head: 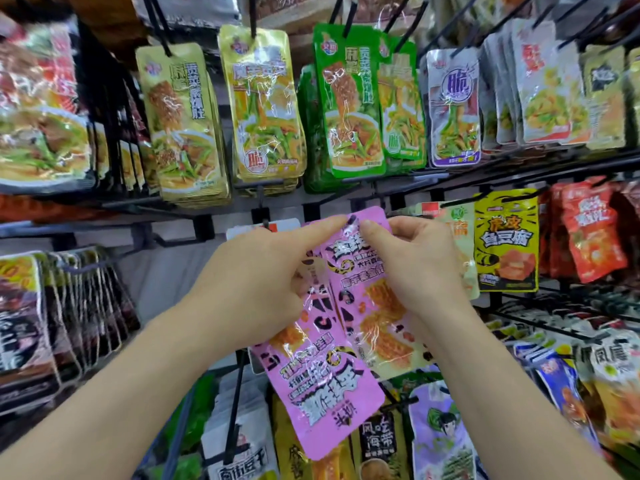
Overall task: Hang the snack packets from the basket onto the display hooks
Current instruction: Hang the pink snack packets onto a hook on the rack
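2 arms show, the left forearm [138,393] and the right forearm [519,393], both bare from the lower edge up to the wrist. The left hand [256,271] and right hand [415,261] are bare too, with short thumbnails.

Shop display rack [95,84] of black metal, seen from close.
Black rails [145,206] cross a pale grey back panel [166,271] (it shows best toward the rack's left edge), black hooks [157,26] stick out toward the camera, and the light is bright and white.
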Available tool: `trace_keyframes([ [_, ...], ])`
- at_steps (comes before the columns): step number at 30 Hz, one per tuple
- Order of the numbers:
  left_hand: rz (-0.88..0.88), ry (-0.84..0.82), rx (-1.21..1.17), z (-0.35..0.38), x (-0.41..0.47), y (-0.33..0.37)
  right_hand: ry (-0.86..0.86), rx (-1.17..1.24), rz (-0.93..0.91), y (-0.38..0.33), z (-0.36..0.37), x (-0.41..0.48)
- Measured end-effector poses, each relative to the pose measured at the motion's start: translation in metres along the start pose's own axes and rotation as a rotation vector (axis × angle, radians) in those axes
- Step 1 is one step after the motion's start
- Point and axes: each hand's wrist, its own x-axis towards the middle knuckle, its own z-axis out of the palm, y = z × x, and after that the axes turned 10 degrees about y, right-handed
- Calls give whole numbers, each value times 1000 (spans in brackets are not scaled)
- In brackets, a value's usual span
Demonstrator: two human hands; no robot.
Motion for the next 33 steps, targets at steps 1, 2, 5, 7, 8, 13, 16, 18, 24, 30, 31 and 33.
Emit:
trace_keyframes([
  [1,-12,-30,23,1,2,1,-3,8,14,1,1,0],
  [2,-15,-46,38,2,4,1,-9,5,21,3,2,1],
  [5,-4,-85,81,5,12,0,-16,-103,-58,9,3,3],
  [7,-13,-89,87,6,13,-1,24,-280,-209,14,3,2],
  [8,-16,-85,88,6,13,-2,53,-366,-301,18,3,0],
  [13,-16,-62,99,-1,3,-11,158,-752,-763,27,2,-11],
  [16,-27,-27,59,-4,-7,-21,116,-802,-875,35,1,-14],
  [18,-53,17,1,-4,-13,-28,18,-819,-876,41,3,-15],
  [24,-47,91,-131,2,-22,-38,-145,-951,-807,57,14,-18],
  [30,18,186,-284,3,-24,-45,-134,-1108,-770,56,22,-19],
  [31,14,186,-310,2,-23,-46,-133,-1128,-771,54,23,-19],
  [33,16,170,-354,0,-23,-45,-151,-1159,-768,51,24,-17],
])
